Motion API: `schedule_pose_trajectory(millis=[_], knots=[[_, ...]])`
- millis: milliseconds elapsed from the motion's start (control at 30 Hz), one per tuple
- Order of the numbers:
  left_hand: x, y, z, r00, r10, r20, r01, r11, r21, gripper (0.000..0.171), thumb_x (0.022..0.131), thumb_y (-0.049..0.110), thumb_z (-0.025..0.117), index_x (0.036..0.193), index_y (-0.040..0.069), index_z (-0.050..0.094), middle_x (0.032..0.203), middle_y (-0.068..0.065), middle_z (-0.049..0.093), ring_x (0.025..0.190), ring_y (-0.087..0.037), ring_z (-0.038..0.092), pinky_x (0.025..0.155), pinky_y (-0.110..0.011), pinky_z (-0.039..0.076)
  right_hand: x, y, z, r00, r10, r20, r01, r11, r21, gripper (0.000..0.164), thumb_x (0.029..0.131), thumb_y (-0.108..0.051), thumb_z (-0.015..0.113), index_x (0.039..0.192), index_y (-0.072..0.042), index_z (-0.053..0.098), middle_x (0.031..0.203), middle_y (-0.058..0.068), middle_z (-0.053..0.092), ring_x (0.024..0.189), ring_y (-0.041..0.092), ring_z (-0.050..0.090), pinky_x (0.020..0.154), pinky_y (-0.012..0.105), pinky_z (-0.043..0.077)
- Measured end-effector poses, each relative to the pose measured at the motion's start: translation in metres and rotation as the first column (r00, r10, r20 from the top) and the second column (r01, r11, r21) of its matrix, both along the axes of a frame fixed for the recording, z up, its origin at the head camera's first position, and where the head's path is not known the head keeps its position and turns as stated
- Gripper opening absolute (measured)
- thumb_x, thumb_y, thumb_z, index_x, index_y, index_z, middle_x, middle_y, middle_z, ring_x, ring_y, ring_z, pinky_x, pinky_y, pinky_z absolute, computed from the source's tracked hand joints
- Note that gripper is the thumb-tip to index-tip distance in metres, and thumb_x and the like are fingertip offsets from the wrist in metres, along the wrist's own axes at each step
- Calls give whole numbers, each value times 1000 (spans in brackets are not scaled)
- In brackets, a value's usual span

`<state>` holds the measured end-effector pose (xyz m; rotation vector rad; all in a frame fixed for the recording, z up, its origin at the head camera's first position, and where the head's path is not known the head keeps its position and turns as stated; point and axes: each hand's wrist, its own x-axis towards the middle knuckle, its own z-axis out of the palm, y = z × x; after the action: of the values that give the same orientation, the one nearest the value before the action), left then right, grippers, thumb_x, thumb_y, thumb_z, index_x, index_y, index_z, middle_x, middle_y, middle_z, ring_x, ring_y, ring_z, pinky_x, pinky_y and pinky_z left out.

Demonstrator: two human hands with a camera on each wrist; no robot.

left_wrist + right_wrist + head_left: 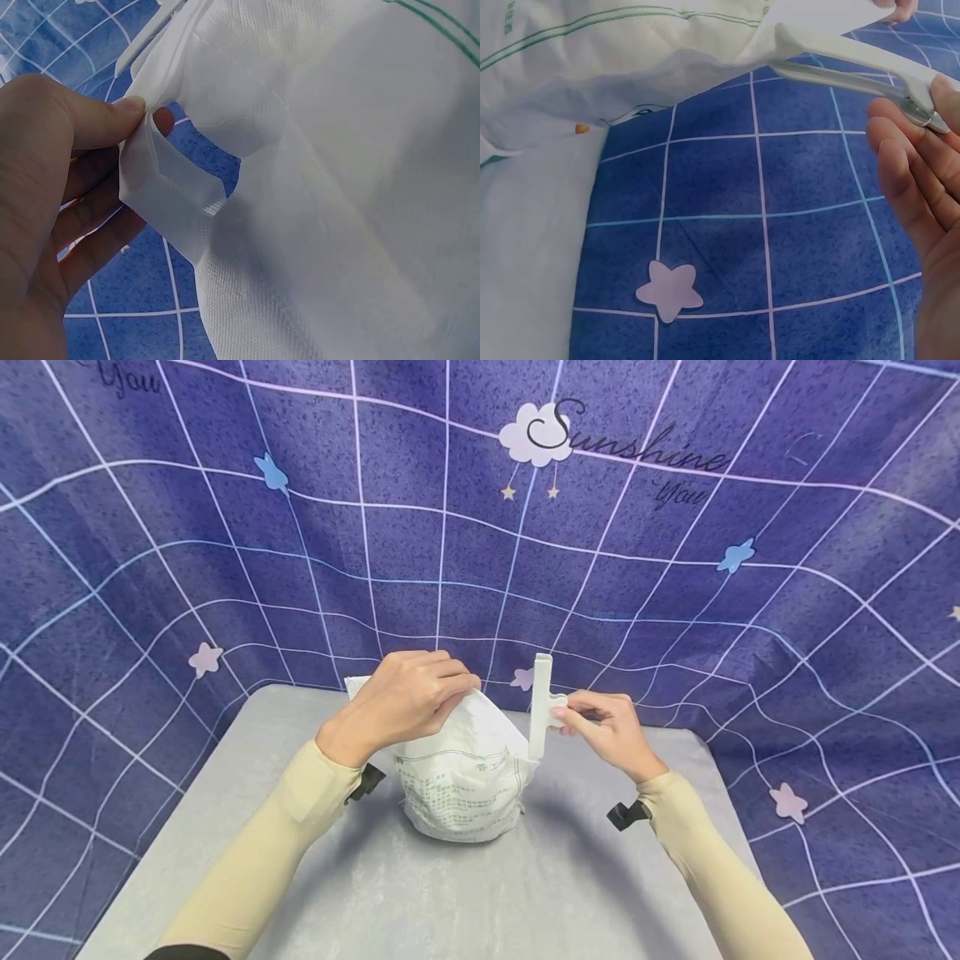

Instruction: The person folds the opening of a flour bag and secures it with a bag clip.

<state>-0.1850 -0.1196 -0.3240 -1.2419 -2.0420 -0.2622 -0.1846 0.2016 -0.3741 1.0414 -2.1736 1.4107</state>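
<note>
A white woven bag (465,785) with green print stands bulging on the table. At its top, my left hand (412,693) pinches the folded edge. The left wrist view shows the thumb (124,116) on that edge beside a cut-out handle hole (202,154). My right hand (607,727) holds a white bag clip (540,706) by its grip tabs, upright at the bag's right top corner. In the right wrist view the two bars of the clip (855,52) stand apart, close to the bag. Whether the bag's edge lies between them, I cannot tell.
The grey-white table (420,902) carries the bag near its back part. Behind it and along both sides hangs a blue-purple grid cloth (420,543) with stars and clouds. Black straps (628,814) sit on the wrists.
</note>
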Motion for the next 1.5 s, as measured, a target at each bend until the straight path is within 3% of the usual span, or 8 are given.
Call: schedule_pose_trajectory(millis=[233,667,800,900,1233,1500], knots=[[0,0,0,1000,1,-3,-1,1000,0,14,98,6,70,103,11,82,90,3,76,77,-18,71,60,-29,58,-15,-1,-10,1000,22,11,-23,999,45,16,87,20,74,87,4,75,71,14,74,58,25,70,65,21,59],[0,0,0,1000,-5,0,5,1000,7,12,98,5,71,102,11,82,93,4,77,79,-18,71,62,-30,59,-31,-5,-19,996,88,19,-89,993,80,17,93,4,79,87,-12,77,72,-5,73,59,14,68,53,21,51],[0,0,0,1000,-8,6,8,1000,5,13,99,6,70,102,11,82,92,4,77,79,-18,71,62,-30,58,-34,-4,-19,994,110,10,-110,990,91,17,93,3,78,88,-14,77,73,-7,72,59,12,68,52,26,52],[-1,0,0,1000,-7,9,7,1000,7,13,99,6,70,101,12,82,92,4,77,79,-17,71,61,-29,58,-36,-5,-17,993,118,15,-119,988,100,19,92,5,78,88,-13,76,72,-6,72,59,12,67,53,30,54],[-1,1,0,1000,-3,-2,3,1000,5,10,98,6,73,101,12,81,91,3,76,77,-17,70,61,-29,57,-37,-12,-12,990,142,12,-142,981,133,17,87,16,77,90,-1,75,68,8,70,56,23,66,57,25,55],[-1,1,-1,1000,1,5,-1,1000,5,10,98,7,74,102,12,82,92,4,77,78,-17,71,60,-29,57,-39,-11,-9,986,165,14,-165,972,165,18,89,8,80,94,-9,78,72,-2,73,59,18,69,58,28,56]])
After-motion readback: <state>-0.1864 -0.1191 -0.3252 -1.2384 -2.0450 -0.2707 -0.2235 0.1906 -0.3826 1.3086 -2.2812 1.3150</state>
